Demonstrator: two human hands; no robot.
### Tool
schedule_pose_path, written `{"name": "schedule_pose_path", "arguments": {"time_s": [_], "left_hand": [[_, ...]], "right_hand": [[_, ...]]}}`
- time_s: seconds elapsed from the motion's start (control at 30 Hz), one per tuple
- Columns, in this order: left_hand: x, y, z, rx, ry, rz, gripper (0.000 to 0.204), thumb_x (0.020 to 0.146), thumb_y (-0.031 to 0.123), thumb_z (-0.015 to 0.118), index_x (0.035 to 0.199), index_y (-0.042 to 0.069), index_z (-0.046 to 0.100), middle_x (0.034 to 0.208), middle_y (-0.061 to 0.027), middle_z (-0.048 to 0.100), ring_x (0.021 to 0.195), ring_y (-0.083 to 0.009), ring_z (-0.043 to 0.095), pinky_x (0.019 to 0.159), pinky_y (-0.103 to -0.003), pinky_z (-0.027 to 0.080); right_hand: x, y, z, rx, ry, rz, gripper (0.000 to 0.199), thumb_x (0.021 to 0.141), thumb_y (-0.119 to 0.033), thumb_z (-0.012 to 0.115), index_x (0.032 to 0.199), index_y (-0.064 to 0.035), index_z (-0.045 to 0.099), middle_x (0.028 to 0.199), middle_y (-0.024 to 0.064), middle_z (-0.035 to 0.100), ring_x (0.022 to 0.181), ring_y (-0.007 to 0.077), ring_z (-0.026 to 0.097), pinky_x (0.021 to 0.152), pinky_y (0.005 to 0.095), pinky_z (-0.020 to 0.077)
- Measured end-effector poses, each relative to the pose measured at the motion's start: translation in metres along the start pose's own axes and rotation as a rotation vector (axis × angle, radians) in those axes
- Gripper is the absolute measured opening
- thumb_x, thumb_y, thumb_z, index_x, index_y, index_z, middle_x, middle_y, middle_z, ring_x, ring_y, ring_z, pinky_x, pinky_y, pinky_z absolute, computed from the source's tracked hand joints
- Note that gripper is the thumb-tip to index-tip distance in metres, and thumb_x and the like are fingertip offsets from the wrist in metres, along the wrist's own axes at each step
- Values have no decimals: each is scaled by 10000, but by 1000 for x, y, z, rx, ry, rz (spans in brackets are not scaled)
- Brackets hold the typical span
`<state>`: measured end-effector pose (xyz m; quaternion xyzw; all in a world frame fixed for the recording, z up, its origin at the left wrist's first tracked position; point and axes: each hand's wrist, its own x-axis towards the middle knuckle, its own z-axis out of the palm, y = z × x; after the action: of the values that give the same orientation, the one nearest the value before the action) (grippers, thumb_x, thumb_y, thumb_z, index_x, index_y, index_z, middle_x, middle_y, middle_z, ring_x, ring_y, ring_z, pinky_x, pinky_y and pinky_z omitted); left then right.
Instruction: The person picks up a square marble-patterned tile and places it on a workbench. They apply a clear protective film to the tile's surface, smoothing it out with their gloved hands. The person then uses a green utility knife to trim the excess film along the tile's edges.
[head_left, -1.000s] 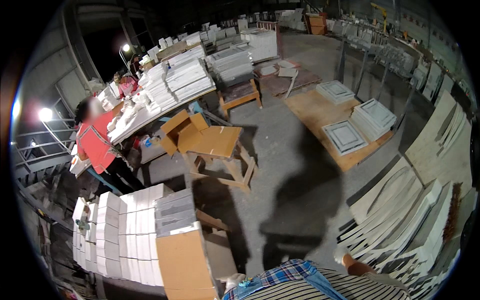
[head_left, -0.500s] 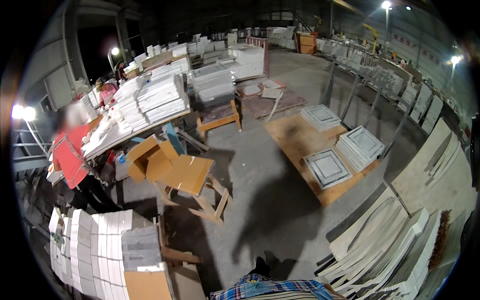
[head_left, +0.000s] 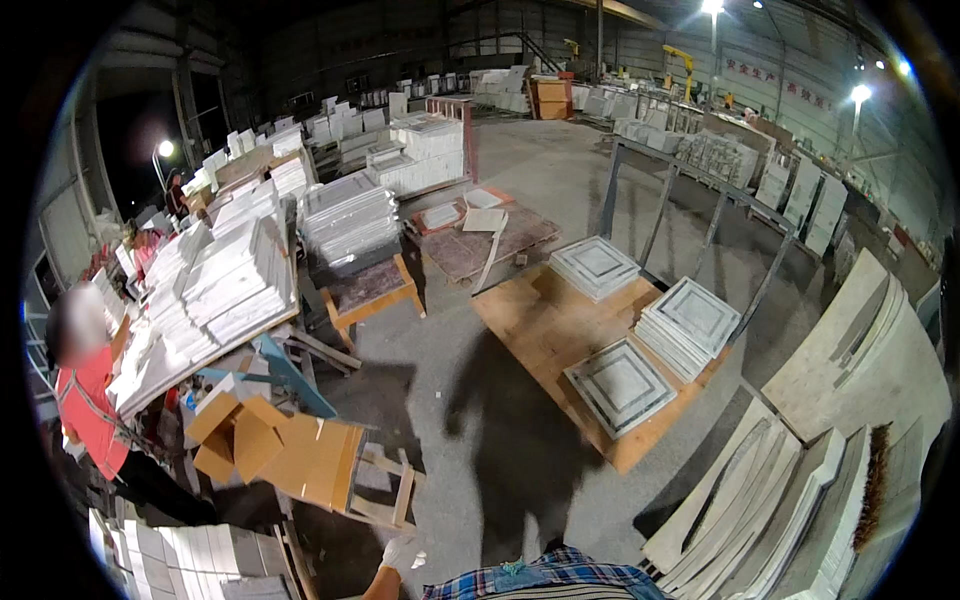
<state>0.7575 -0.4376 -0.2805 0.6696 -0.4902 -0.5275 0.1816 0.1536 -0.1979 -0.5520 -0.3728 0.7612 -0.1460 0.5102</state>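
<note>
My left hand, in a pale glove, comes in low at the bottom edge, just left of my blue plaid shirt. Its fingers are small and blurred, so I cannot make out whether they hold anything. The nearest thing beyond it is a wooden trestle with an unfolded cardboard box lying on it. My right hand does not show. Ahead to the right, pale square panels with dark inlaid frames rest on a wooden board, one singly and others in stacks.
Curved stone slabs lean close on my right. A metal rack frame stands behind the board. At left, a person in a red top stands by a table piled with white slabs. White blocks are stacked at the lower left.
The view has swung right and moved forward, so the trestle, the cardboard and the person now sit further left. My left hand has come into view at the bottom.
</note>
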Motion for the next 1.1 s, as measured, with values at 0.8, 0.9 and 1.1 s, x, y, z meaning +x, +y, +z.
{"name": "schedule_pose_path", "arguments": {"time_s": [0.8,0.9,1.1], "left_hand": [[186,33,28,-76,352,-383,306,921,275,556,1033,50,729,977,-218,711,906,-388,691,769,-468,550],[269,16,18,-74,338,-298,306,925,271,545,1044,57,729,1005,-230,708,942,-411,688,793,-484,548],[400,-28,-92,598,302,220,291,929,231,529,1042,59,734,1041,-221,710,968,-401,693,817,-466,562]], "right_hand": [[450,-655,-168,-132,73,-555,254,909,-256,628,979,-34,731,751,85,683,663,280,634,641,415,529],[478,-676,-129,-587,-80,-889,242,879,-193,583,1001,-42,727,1124,181,699,1057,374,644,893,434,519],[503,-715,-73,-1066,-371,-757,212,880,-191,576,961,-66,727,1088,169,707,1042,358,655,861,435,532]]}}
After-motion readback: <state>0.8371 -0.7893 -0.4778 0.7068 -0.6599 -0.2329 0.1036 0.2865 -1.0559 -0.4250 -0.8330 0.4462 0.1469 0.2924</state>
